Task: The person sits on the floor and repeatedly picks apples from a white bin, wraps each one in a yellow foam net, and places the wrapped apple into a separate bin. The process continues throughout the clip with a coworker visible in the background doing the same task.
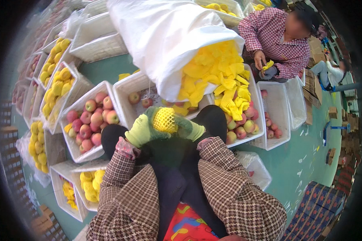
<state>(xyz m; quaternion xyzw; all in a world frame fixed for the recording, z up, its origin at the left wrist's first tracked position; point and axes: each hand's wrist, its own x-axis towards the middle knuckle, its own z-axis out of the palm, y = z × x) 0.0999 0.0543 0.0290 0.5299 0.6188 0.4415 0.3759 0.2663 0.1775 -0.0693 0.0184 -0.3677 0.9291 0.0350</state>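
Note:
In front of my knees, my left hand (142, 128), in a yellow-green knit glove with a darker palm, grips a round fruit in a yellow foam net sleeve (165, 120). My right hand (187, 127), gloved alike and slightly blurred, presses its fingers against the fruit's right side. Bare apples fill a white plastic crate (97, 150) beside my left knee. Just beyond my hands, another crate (126, 86) holds a few apples and loose yellow sleeves. Over it lies a white sack (169, 39), its mouth spilling yellow foam net sleeves (214, 67) onto a crate of apples (242, 128) at right.
At left stand crates of yellow-sleeved fruit (58, 86). A co-worker in a checked shirt (274, 39) sits at upper right, holding a yellow sleeve (269, 65). More apples lie in a far-right crate (273, 129). Cardboard boxes (312, 87) and a patterned stack (315, 208) stand on the green floor.

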